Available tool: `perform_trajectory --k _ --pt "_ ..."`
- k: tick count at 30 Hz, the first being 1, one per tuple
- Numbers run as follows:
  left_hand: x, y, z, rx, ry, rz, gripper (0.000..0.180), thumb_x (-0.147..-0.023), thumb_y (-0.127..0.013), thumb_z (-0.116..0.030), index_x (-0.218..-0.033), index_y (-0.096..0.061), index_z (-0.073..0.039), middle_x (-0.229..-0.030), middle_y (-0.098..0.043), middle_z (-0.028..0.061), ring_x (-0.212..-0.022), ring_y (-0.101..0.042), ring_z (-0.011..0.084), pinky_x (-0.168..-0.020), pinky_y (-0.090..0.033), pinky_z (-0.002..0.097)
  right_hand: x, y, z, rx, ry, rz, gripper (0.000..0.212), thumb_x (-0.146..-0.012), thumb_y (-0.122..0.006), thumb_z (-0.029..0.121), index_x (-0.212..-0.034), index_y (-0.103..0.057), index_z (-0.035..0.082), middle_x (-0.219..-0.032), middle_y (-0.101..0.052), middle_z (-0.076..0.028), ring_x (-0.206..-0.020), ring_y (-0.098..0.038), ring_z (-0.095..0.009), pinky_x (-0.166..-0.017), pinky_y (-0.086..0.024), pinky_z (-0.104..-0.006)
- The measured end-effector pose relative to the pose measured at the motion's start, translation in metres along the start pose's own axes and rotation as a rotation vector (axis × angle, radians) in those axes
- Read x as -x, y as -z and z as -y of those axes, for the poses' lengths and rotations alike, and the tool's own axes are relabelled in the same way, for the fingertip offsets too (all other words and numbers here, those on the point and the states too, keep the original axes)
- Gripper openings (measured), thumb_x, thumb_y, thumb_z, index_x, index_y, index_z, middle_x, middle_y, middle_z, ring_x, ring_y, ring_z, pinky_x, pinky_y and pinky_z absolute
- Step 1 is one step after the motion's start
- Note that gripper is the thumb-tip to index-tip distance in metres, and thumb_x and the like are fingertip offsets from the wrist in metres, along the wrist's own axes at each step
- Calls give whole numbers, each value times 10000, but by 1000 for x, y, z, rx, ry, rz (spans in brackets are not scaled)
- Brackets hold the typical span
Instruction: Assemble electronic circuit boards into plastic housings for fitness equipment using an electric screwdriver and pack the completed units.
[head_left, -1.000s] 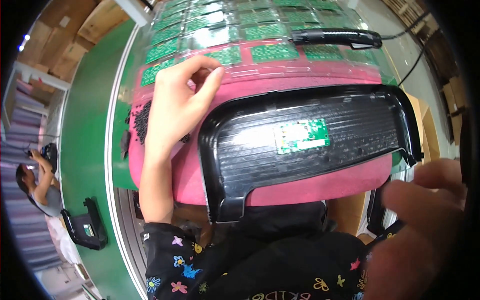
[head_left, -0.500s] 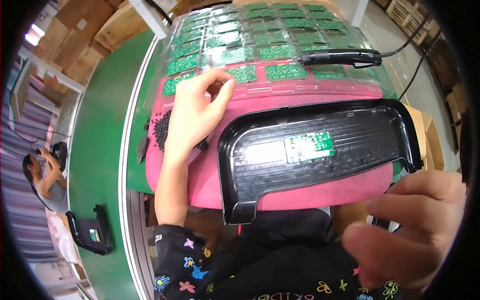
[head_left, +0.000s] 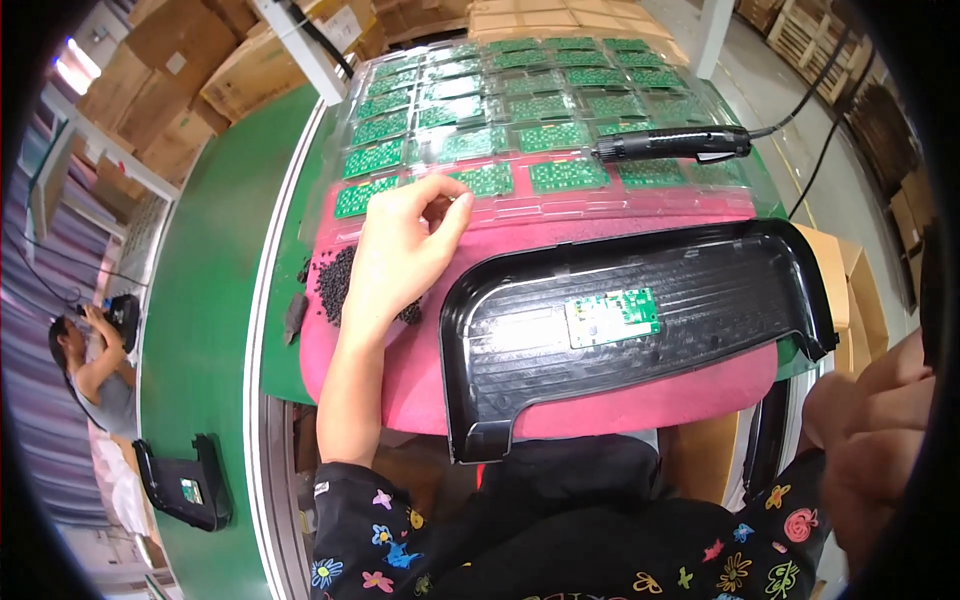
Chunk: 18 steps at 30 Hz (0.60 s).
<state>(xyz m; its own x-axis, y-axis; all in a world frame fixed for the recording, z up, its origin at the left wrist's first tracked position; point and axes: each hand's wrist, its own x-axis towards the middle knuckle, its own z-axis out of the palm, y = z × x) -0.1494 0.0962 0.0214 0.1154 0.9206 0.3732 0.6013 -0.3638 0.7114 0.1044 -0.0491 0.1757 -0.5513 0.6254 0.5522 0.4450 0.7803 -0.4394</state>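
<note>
My left hand (head_left: 408, 245) hovers over the near left part of the pink pad, beside a pile of small black pieces (head_left: 338, 285). Its thumb and fingers are curled into a pinch; whatever they hold, if anything, is hidden. On the pad lies a long black plastic housing (head_left: 700, 285), hollow side up, with a green circuit board (head_left: 614, 318) inside it. Neither hand touches the housing. At the right rim, close to the camera, my right hand (head_left: 875, 440) is partly cut off. Its fingers are bent together, and their contents cannot be seen.
Behind the housing, a clear plastic tray (head_left: 420, 222) holds rows of green circuit boards. A black corded electric screwdriver (head_left: 675, 144) lies across it. On the green bench (head_left: 200, 330) at left rests another black housing (head_left: 185, 485). A person (head_left: 95, 365) works farther off.
My right hand has moved right and away from the housing, toward the rim of the view. My left hand keeps its pinch over the pad. The whole view has shifted slightly.
</note>
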Motion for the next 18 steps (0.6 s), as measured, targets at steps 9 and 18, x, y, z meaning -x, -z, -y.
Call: perform_trajectory --k 9,18 --pt "18 6 -14 -118 13 -10 179 -859 -645 -155 -896 -696 12 -792 -681 198 -715 -690 313 -659 -540 374 -43 34 -17 242 446 -424 408 -781 -618 111 -1156 -460 85 -856 -570 -72 -685 -541 -217 -558 -463 -322" --pt "43 6 -13 -202 -8 11 233 -880 -618 -269 -920 -702 -55 -814 -695 165 -775 -685 355 -713 -555 429 -70 38 -32 95 851 -642 473 -792 -566 17 -1233 -399 60 -843 -542 -74 -673 -526 -212 -543 -457 -320"
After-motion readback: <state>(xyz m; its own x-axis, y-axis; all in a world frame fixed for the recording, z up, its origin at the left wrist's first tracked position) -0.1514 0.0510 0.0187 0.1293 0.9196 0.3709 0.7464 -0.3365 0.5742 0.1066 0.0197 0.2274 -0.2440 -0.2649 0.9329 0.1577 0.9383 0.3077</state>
